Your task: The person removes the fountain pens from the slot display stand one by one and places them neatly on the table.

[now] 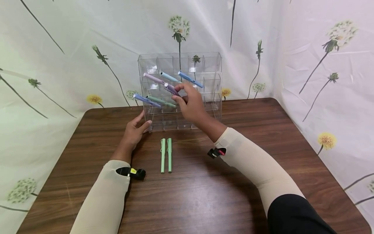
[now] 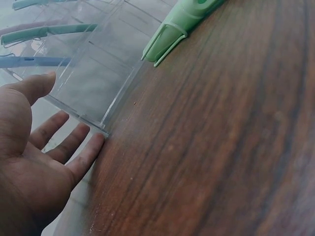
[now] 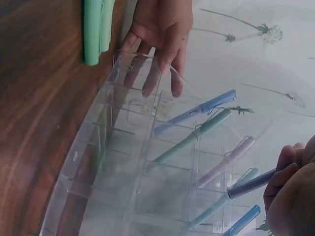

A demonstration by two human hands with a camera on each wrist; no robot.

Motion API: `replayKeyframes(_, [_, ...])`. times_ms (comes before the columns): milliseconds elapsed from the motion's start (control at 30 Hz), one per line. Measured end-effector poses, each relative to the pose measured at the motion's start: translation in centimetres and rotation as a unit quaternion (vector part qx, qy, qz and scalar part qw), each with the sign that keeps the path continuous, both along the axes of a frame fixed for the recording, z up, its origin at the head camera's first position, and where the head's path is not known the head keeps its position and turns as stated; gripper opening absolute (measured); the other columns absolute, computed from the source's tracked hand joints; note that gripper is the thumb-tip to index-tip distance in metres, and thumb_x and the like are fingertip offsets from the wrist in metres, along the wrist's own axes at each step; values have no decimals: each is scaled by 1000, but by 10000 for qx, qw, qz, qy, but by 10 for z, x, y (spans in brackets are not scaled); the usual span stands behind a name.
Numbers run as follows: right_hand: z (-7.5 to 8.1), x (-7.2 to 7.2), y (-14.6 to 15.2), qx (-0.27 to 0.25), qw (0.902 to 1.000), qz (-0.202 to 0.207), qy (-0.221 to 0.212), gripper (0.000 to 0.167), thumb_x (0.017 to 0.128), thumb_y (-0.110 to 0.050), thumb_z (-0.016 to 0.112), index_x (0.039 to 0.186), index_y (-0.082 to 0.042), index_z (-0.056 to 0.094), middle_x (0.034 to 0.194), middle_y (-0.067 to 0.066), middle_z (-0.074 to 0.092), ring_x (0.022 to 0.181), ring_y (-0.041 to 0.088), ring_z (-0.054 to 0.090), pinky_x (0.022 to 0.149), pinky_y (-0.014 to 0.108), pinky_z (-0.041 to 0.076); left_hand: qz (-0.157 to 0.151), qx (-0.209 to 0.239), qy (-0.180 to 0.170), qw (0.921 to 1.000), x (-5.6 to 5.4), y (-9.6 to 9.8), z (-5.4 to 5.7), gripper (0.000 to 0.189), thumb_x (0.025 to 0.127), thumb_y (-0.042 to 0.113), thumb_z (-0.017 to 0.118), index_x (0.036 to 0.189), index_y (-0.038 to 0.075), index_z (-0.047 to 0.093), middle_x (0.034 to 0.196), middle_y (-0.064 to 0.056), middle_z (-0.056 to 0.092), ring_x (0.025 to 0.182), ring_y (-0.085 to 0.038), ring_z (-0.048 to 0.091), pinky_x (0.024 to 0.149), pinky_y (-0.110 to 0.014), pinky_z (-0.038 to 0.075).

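A clear tiered rack (image 1: 156,126) with small compartments stands at the back of the table. My right hand (image 1: 191,105) pinches a dark purple pen (image 1: 170,88) slantwise in front of the middle tiers. At the rack's lower left corner, my left hand (image 1: 133,134) rests with fingers extended along the side and the thumb at the front edge. A lilac pen (image 1: 152,78), a light blue pen (image 1: 170,77) and a blue pen (image 1: 190,80) lean in an upper tier. Lower down lean a periwinkle pen (image 1: 146,100) and a dull green pen (image 1: 161,101).
Two light green pens, a left one (image 1: 163,156) and a right one (image 1: 169,156), lie side by side on the wooden table (image 1: 198,201) before the rack. A white flower-printed cloth (image 1: 122,29) hangs behind and beside the table.
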State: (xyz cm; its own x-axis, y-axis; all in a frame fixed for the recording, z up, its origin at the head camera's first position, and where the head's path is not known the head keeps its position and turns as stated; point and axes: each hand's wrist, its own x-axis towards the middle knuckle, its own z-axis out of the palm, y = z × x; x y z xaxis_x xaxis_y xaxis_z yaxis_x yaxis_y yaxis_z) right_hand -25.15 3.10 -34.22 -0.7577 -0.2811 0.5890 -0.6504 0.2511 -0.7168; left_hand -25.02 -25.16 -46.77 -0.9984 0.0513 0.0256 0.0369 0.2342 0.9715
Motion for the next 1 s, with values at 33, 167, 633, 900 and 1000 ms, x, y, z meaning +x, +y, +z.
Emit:
replayKeyframes(33, [-1,3,1,-8,10000,37,-43,22,109,-11,68,126,1,61,102,18,65,50,12,40,45,25,35,2,7,0,10000,0,0,0,71,112,31,66,171,40,29,182,-6,26,159,-36,44,119,-43,54])
replayKeyframes(167, [-6,13,5,-66,9995,155,-251,23,107,-10,72,125,1,62,90,18,69,51,13,50,45,26,38,-6,23,-13,10000,0,0,0,71,112,30,66,171,40,28,182,-5,26,159,-37,43,121,-48,52])
replayKeyframes(633, [-36,38,3,-319,9848,662,-1573,33,102,-8,78,125,0,56,97,20,72,54,26,65,47,36,59,11,93,11,10000,2,-1,1,70,112,29,66,171,40,29,180,-6,31,157,-37,46,118,-40,55])
replayKeyframes(900, [-49,47,3,-55,9672,923,-2366,76,102,-2,77,162,-15,33,99,16,62,54,22,67,53,61,64,-13,2,58,10000,1,0,1,71,112,30,66,172,36,28,182,-4,25,159,-37,44,119,-42,53])
replayKeyframes(1000, [-56,49,2,46,9604,909,-2635,75,101,-1,77,160,-19,34,95,15,60,52,22,66,56,68,62,-2,6,62,10000,2,0,2,71,112,30,66,172,36,29,182,-2,25,159,-36,44,119,-41,54])
